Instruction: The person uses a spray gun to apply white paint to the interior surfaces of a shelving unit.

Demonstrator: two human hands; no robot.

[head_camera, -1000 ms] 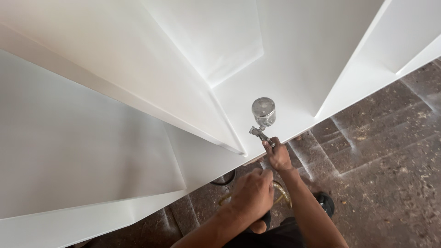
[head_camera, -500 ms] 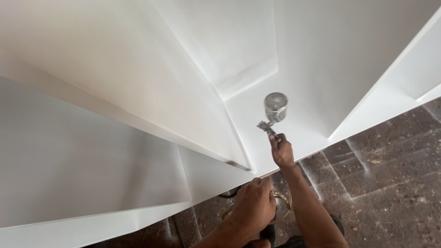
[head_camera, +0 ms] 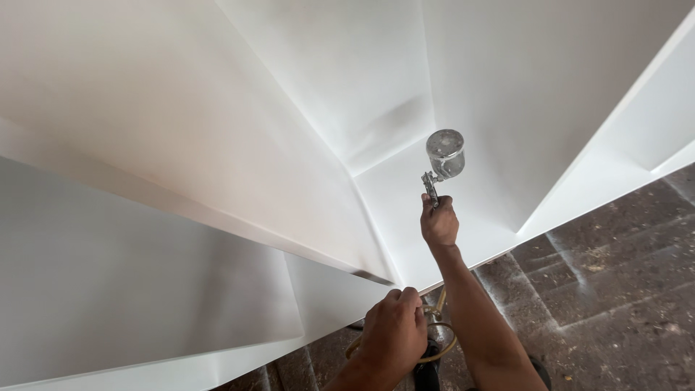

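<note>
— Gripping the spray gun (head_camera: 436,181), my right hand (head_camera: 439,222) is fisted on its handle, arm stretched into the white cabinet (head_camera: 217,145), cup up so paint feeds down.

— And your left hand (head_camera: 394,334)?

— Curled around the yellow hose (head_camera: 434,340) low by the brick floor (head_camera: 615,275), likely keeping it off wet panels.

A white cabinet (head_camera: 217,145) with open compartments stands on a dark, dusty brick floor (head_camera: 615,275). A yellowish hose (head_camera: 441,347) lies coiled on the floor beside its edge.
</note>
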